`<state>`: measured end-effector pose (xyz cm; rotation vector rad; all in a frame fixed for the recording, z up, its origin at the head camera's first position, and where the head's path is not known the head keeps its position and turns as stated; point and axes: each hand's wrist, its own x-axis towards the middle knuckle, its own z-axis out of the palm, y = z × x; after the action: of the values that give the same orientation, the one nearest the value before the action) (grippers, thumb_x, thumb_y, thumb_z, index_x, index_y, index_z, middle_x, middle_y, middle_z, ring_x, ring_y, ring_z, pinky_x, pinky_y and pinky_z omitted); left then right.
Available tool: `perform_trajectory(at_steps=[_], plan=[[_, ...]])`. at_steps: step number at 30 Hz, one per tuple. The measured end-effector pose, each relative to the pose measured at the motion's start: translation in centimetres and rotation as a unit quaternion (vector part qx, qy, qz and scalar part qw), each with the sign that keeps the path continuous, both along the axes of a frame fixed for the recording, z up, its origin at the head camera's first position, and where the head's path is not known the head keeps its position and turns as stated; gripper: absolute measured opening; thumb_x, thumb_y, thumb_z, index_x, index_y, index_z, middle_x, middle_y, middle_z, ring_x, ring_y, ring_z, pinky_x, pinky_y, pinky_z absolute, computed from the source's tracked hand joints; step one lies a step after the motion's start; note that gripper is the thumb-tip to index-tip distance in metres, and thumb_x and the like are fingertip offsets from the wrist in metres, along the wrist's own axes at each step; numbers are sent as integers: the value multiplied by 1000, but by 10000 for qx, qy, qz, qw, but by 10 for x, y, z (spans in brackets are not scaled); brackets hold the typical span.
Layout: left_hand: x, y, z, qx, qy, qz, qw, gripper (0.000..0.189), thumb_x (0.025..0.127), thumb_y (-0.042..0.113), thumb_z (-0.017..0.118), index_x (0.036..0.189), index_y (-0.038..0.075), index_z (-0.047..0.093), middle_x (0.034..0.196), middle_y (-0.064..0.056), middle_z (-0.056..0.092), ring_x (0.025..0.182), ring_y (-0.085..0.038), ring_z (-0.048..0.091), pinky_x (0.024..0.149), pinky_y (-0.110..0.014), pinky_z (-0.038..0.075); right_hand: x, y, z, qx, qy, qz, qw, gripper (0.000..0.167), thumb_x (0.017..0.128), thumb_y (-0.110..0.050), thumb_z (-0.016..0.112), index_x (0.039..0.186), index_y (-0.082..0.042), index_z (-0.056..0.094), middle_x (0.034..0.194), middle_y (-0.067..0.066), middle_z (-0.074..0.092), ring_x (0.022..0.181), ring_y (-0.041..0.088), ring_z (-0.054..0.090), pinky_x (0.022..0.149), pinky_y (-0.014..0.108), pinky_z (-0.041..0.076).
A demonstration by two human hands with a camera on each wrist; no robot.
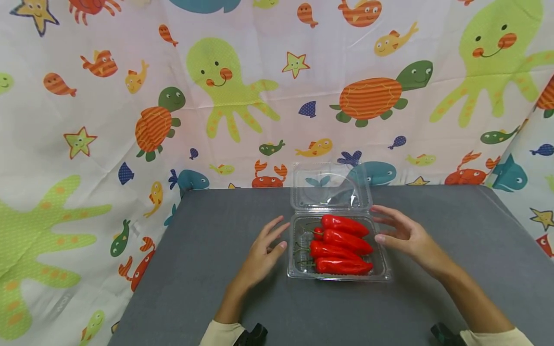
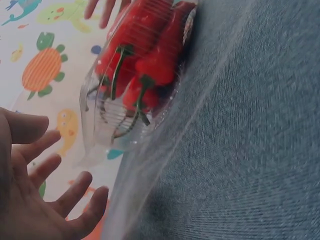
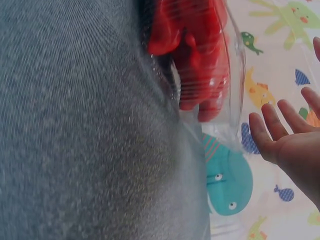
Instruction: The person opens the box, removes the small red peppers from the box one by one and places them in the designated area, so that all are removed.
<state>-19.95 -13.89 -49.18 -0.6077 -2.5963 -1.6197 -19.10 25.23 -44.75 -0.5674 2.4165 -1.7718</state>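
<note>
A clear plastic clamshell container [image 1: 295, 274] lies on the grey table with its lid [image 1: 305, 197] raised at the back. Inside it are several red peppers [image 1: 346, 241] with thin green stems, stacked in a row with their stems to the left. My left hand [image 1: 261, 254] is at the container's left side, fingers spread and holding nothing. On the other side, my right hand [image 1: 400, 232] is beside the right wall, fingers loosely bent, thumb near the rim. Both wrist views show the peppers through the ribbed clear wall, with each hand's fingers apart from it.
The grey table [image 1: 207, 230] carries the container near its middle. A white curtain [image 1: 251, 96] printed with sea animals hangs behind the table and down its sides. Dark wrist straps [image 1: 255, 334] and light sleeves [image 1: 221, 334] show at the lower edge.
</note>
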Motion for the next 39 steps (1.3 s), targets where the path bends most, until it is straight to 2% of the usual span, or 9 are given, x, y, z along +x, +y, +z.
perform_trajectory(at_steps=[3, 6, 9, 12, 18, 24, 31, 34, 39], plan=[[-1, -3, -3, -40, -104, -83, 9999, 49, 107, 14, 61, 155, 19, 57, 171, 2, 35, 146, -38, 49, 105, -62, 49, 2, -5, 2, 15, 65, 57, 10000, 69, 102, -12, 68, 164, -14, 38, 163, 17, 42, 136, 8, 53, 99, 22, 53], [-2, -4, -5, -128, -142, -203, 9996, 50, 107, 13, 60, 156, 20, 56, 172, 3, 34, 154, -33, 39, 108, -63, 47, 5, -9, 3, 56, 80, 73, 9999, 70, 101, -12, 69, 164, -14, 38, 162, 23, 41, 134, 4, 53, 98, 24, 54], [-3, -5, -7, -250, -150, -367, 9989, 51, 106, 13, 60, 156, 20, 55, 173, 5, 34, 156, -30, 35, 108, -60, 47, 9, -13, 4, 88, 20, 72, 9999, 71, 99, -13, 70, 163, -16, 40, 162, 24, 41, 133, 11, 56, 95, 28, 57], [-3, -5, -7, -381, -138, -499, 9979, 50, 106, 13, 60, 156, 17, 56, 172, 6, 34, 154, -29, 37, 107, -55, 48, 12, -19, 4, 89, -44, 91, 9999, 72, 97, -14, 72, 162, -16, 41, 162, 21, 43, 132, 23, 58, 92, 32, 59], [-1, -3, -8, -673, -154, -525, 9962, 51, 106, 13, 62, 156, 14, 55, 171, 8, 36, 139, -24, 46, 103, -46, 50, 16, -27, 0, 92, -94, 279, 9995, 68, 95, -16, 75, 158, -15, 47, 156, 21, 49, 131, 38, 57, 90, 36, 61], [0, -1, -7, -652, -239, -536, 9961, 53, 105, 13, 62, 157, 15, 53, 171, 9, 36, 137, -22, 46, 104, -51, 50, 17, -33, -3, 189, -296, 539, 9979, 64, 94, -19, 76, 153, -19, 52, 157, 17, 51, 136, 50, 52, 92, 33, 60], [1, -1, -7, -612, -196, -576, 9963, 54, 105, 14, 64, 158, 14, 53, 171, 8, 36, 137, -23, 46, 104, -53, 49, 20, -39, -5, 624, -504, 605, 9949, 61, 92, -26, 80, 149, -23, 57, 147, 14, 59, 131, 40, 54, 87, 37, 60], [1, -1, -7, -616, -229, -571, 9962, 54, 105, 14, 64, 158, 15, 53, 171, 9, 36, 136, -23, 46, 104, -53, 49, 21, -40, -6, 737, -435, 648, 9942, 59, 92, -26, 80, 147, -25, 59, 143, 10, 62, 130, 37, 54, 91, 41, 59], [1, -1, -7, -583, -278, -562, 9963, 54, 105, 15, 64, 158, 15, 53, 171, 9, 36, 135, -23, 46, 105, -55, 49, 23, -45, -8, 754, -283, 732, 9941, 57, 91, -25, 81, 145, -23, 61, 138, 8, 64, 125, 37, 56, 90, 38, 59]])
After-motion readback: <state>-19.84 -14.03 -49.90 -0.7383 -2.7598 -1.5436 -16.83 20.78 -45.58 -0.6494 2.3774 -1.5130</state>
